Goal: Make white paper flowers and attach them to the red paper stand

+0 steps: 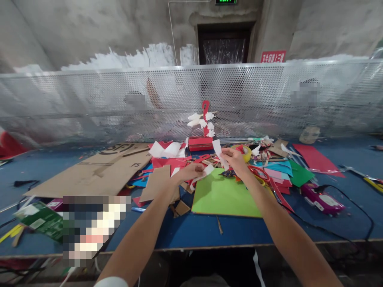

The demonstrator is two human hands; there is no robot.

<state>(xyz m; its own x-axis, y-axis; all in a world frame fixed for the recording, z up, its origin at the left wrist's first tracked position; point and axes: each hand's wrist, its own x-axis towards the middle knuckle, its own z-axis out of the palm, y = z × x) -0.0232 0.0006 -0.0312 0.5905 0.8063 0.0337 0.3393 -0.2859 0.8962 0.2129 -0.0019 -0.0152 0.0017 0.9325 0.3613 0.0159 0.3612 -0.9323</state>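
My left hand (pixel 189 172) is closed on a small white paper piece (pixel 208 170), which sticks out past the fingertips. My right hand (pixel 235 158) pinches a white paper strip (pixel 219 150) that stands up and hangs down beside the fingers. Both hands are above a lime green sheet (pixel 224 197), with a narrow gap between them. Under my left hand, a curled white paper bit rests at the sheet's edge. Behind the hands stands a red paper stand (pixel 200 144) with a hooked upright and white paper flowers (pixel 210 126).
Brown cardboard (pixel 89 173) covers the left side. Orange-handled scissors (pixel 259 172) and a roll of yellow tape (pixel 247 154) lie right of my right hand. Further right are a red sheet (pixel 317 158) and a purple corded tool (pixel 321 199). A perforated metal screen (pixel 254 99) borders the back.
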